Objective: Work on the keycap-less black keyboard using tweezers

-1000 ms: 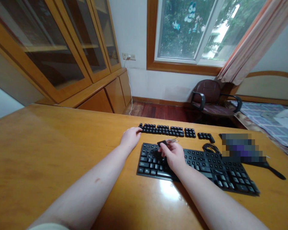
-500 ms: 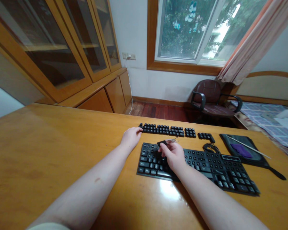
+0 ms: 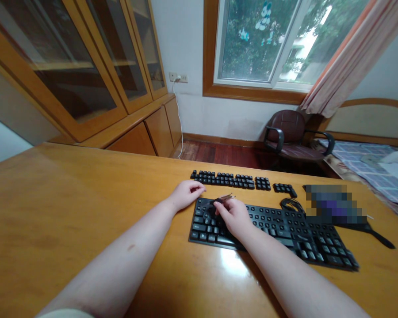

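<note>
A black keyboard (image 3: 285, 229) lies on the wooden table (image 3: 69, 207). My right hand (image 3: 234, 217) hovers over its upper left keys, pinched shut on a small keycap puller (image 3: 223, 199) with a black grip and thin wire prongs. My left hand (image 3: 187, 194) rests on the table just off the keyboard's top left corner, fingers curled loosely and holding nothing I can make out. Rows of loose black keycaps (image 3: 232, 180) are laid out beyond both hands.
A coiled black cable (image 3: 290, 204) lies behind the keyboard. A dark pouch (image 3: 348, 216), partly blurred, sits at the right. Beyond the table stand a wooden glass-door cabinet (image 3: 86, 75), a brown office chair (image 3: 292, 137), a window and a bed.
My left hand drew back from the keycap row toward the keyboard corner. My right hand moved left and down with the puller onto the upper left keys.
</note>
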Action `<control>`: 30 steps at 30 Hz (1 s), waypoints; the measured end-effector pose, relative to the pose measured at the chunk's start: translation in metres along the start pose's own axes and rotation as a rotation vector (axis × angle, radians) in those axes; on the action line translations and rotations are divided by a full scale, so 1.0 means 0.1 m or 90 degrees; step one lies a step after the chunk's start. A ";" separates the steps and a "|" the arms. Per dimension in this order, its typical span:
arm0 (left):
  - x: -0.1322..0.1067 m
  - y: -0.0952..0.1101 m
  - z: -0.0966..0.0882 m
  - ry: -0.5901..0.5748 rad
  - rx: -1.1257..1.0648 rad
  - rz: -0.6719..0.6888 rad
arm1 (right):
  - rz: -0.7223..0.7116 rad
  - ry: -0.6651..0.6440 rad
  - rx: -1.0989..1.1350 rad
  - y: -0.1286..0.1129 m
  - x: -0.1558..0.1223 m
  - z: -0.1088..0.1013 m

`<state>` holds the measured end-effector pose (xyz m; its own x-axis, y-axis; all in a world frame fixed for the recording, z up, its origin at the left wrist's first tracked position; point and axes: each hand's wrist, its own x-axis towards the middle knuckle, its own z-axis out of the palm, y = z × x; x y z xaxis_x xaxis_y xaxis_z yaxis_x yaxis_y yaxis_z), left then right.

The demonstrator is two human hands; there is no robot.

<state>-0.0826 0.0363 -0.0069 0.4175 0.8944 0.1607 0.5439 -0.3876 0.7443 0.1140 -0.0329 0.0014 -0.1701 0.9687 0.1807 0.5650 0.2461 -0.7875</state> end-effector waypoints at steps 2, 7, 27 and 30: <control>-0.01 0.01 0.01 -0.027 -0.002 0.007 | -0.002 -0.011 -0.016 -0.01 0.00 0.00; -0.03 0.07 0.02 -0.104 -0.013 -0.016 | -0.003 -0.021 -0.031 -0.04 0.00 -0.01; 0.00 0.00 -0.02 -0.182 -0.056 0.120 | 0.002 -0.080 -0.199 -0.20 0.03 -0.13; 0.00 0.00 -0.02 -0.195 -0.070 0.121 | 0.017 -0.091 -0.198 -0.20 0.04 -0.14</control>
<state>-0.0843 0.0369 -0.0055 0.7107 0.6942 0.1143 0.3608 -0.4991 0.7879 0.1132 -0.0329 0.0257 -0.2504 0.9662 0.0611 0.7861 0.2398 -0.5697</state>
